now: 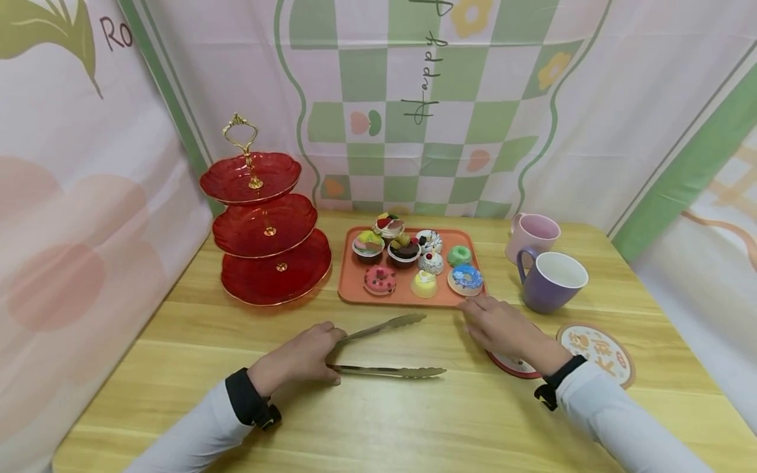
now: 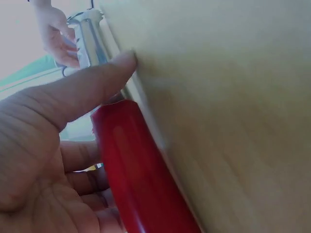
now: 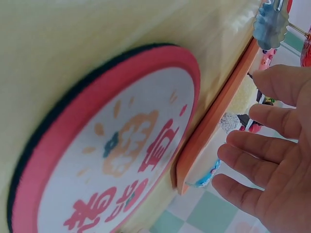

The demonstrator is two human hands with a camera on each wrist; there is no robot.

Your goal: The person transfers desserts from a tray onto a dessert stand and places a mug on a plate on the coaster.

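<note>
My left hand [image 1: 303,355] holds a pair of metal tongs [image 1: 408,372] by the handle end, above the table. The tongs' two scalloped arms are spread apart and point right. In the left wrist view, the thumb lies along a red handle [image 2: 136,165], with the other fingers on its far side. My right hand [image 1: 503,326] is at the front right corner of an orange tray [image 1: 402,299], holding nothing. Its fingers [image 3: 260,145] look spread and slightly bent in the right wrist view; whether they touch the tray I cannot tell. A round red-rimmed coaster [image 3: 131,141] lies under that forearm.
Several toy cupcakes, donuts and small cakes, including a pink donut [image 1: 380,280] and a blue one [image 1: 466,280], sit on the tray. A red three-tier stand [image 1: 276,269] is at left. Pink [image 1: 535,236] and purple mugs [image 1: 547,286] and another coaster [image 1: 597,351] are at right.
</note>
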